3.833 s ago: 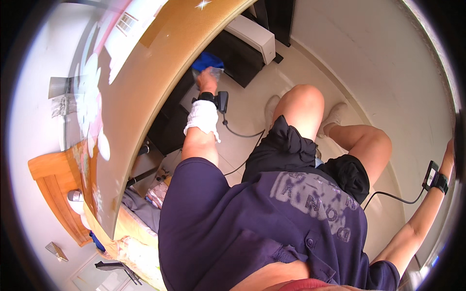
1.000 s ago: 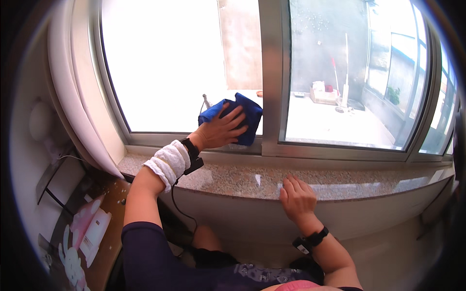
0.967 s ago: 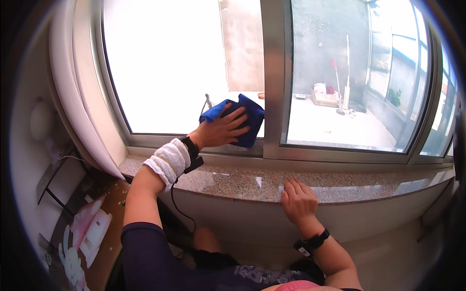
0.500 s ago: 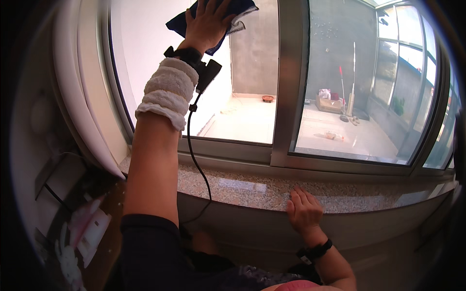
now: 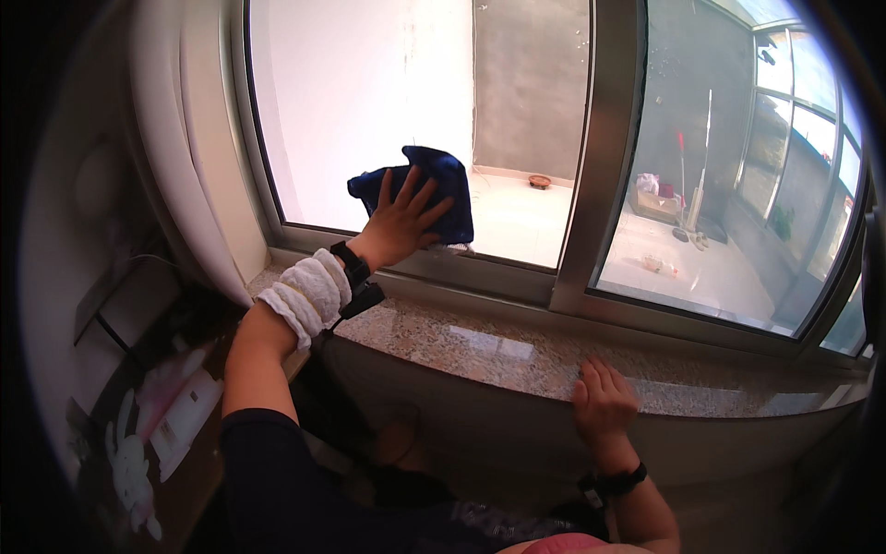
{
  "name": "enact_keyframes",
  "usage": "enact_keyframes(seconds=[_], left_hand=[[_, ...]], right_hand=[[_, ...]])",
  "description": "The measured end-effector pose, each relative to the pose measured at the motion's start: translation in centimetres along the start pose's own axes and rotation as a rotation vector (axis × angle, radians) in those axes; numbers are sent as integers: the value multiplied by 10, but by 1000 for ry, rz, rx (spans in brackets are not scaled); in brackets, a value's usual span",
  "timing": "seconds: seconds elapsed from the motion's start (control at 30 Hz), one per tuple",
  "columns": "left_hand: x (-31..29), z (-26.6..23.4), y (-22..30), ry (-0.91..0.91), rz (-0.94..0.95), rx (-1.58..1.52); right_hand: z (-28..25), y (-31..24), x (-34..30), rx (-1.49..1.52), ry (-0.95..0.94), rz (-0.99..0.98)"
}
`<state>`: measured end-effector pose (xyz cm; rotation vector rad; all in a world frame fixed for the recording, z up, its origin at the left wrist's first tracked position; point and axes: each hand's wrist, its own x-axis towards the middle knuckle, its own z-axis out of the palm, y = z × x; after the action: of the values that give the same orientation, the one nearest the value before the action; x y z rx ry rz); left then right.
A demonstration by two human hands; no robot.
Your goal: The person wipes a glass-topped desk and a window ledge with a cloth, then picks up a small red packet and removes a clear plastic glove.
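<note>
left hand (image 5: 392,231) lies flat on the blue cloth (image 5: 454,205), fingers spread apart, not clamped round it; the cloth sits under the fingers, reaching past them upward and to the right, bunched, with no clear long axis; its lower edge comes down close to the bottom rail (image 5: 489,274) of the window; it seems to rest against the pane (image 5: 360,92); the right hand (image 5: 604,402) is well apart, low and to the right, on the edge of the speckled sill (image 5: 489,343); its palm is hidden, so whether it grips i cannot tell; a pale curtain (image 5: 171,138) hangs at left; a rabbit cut-out (image 5: 134,466) stands below.
</note>
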<state>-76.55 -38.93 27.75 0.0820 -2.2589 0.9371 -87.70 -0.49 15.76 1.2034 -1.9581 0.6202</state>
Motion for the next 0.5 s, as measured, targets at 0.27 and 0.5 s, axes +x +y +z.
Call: enact_keyframes(seconds=[0.27, 0.5], left_hand=[[0, -21, -62, -173, 163, 156], [80, -41, -145, 307, -327, 122]], right_hand=[[-1, -5, 1, -13, -17, 6], [-6, -6, 2, -27, -34, -8]])
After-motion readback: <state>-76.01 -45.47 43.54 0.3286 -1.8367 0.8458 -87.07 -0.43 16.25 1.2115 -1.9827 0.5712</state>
